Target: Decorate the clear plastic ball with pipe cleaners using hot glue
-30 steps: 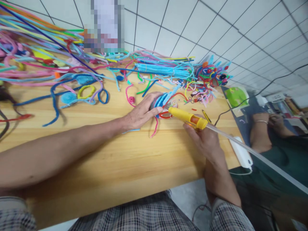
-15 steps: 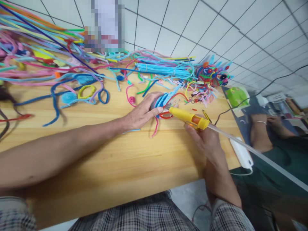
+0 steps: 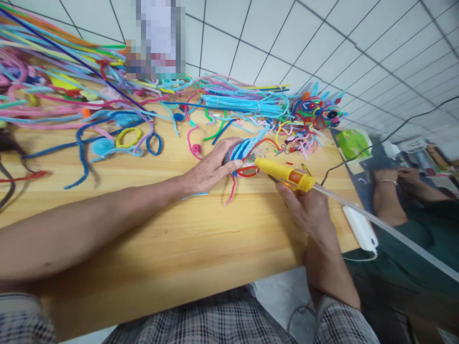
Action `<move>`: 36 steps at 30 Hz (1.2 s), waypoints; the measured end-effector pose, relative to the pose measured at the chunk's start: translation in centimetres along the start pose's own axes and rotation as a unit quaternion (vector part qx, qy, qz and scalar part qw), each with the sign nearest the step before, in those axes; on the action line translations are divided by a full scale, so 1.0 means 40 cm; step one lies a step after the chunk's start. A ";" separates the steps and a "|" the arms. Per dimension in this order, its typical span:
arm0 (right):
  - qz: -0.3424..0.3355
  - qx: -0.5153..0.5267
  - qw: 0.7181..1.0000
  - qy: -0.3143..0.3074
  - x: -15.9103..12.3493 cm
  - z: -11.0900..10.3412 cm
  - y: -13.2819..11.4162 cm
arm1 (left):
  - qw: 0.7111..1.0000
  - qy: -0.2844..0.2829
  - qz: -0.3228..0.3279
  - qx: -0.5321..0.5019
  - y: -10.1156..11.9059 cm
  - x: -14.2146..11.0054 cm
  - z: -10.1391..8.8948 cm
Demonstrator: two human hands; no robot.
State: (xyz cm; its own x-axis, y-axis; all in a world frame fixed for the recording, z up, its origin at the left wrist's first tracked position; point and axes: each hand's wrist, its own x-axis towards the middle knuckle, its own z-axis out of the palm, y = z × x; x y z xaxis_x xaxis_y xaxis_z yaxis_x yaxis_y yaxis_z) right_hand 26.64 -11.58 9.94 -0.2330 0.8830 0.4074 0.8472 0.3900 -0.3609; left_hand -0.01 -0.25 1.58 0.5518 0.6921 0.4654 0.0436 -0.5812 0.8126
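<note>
My left hand (image 3: 211,168) lies over a blue pipe-cleaner piece (image 3: 241,149) on the wooden table (image 3: 172,229), fingers curled around it and holding it down. A red pipe-cleaner loop (image 3: 246,172) sticks out beneath it. My right hand (image 3: 308,210) grips a yellow glue gun (image 3: 285,174) with a clear glue stick (image 3: 387,231) trailing from its back. The gun's nozzle points left at the blue piece, close to my left fingertips.
Many coloured pipe cleaners (image 3: 71,91) cover the table's far side, with a light-blue bundle (image 3: 244,104) and a colourful finished figure (image 3: 319,112). A white power strip (image 3: 360,228) lies at the right edge. Another person's arm (image 3: 389,196) shows at right.
The glue gun and my right hand have shifted slightly to the right, drawing the nozzle a little back from the blue piece. My left hand has stayed put.
</note>
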 end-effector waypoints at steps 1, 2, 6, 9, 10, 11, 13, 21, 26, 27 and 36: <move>-0.002 0.000 1.000 -0.002 0.001 0.000 -0.002 | 1.000 0.000 -0.001 0.001 0.000 0.000 0.000; -0.003 0.000 1.000 -0.004 0.001 0.000 -0.003 | 1.000 0.001 -0.002 0.001 -0.001 0.000 0.001; 0.003 0.005 1.000 -0.018 0.001 -0.001 -0.009 | 1.000 0.006 -0.002 0.000 -0.008 -0.002 0.003; -0.005 0.006 1.000 -0.014 -0.002 -0.002 -0.008 | 1.000 0.006 -0.001 0.001 -0.010 -0.003 0.003; -0.011 0.005 1.000 -0.011 -0.002 -0.002 -0.007 | 1.000 0.006 0.000 0.001 -0.009 -0.003 0.003; -0.015 0.005 1.000 -0.008 -0.003 -0.002 -0.007 | 1.000 0.005 -0.001 0.000 -0.008 -0.003 0.002; -0.022 0.005 1.000 -0.001 -0.003 -0.001 -0.005 | 1.000 0.004 -0.001 0.000 -0.004 -0.003 0.001; 0.003 0.005 1.000 -0.004 -0.002 0.001 -0.004 | 1.000 0.003 0.004 0.005 -0.005 -0.001 0.003; -0.006 0.011 1.000 -0.017 -0.001 -0.002 -0.007 | 1.000 0.004 0.007 0.005 -0.011 -0.002 0.002; -0.005 0.013 1.000 -0.017 0.000 -0.002 -0.007 | 1.000 0.003 0.005 0.005 -0.010 -0.002 0.001; 0.011 0.011 1.000 0.001 -0.001 0.004 -0.001 | 1.000 0.005 0.000 -0.009 0.001 0.000 0.003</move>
State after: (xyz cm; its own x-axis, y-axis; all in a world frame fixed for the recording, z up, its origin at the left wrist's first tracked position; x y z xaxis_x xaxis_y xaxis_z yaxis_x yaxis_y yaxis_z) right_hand 26.55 -11.59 9.81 -0.2138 0.8906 0.4013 0.8412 0.3767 -0.3879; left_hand 0.11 -0.33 1.56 0.5429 0.6968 0.4688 0.0288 -0.5734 0.8188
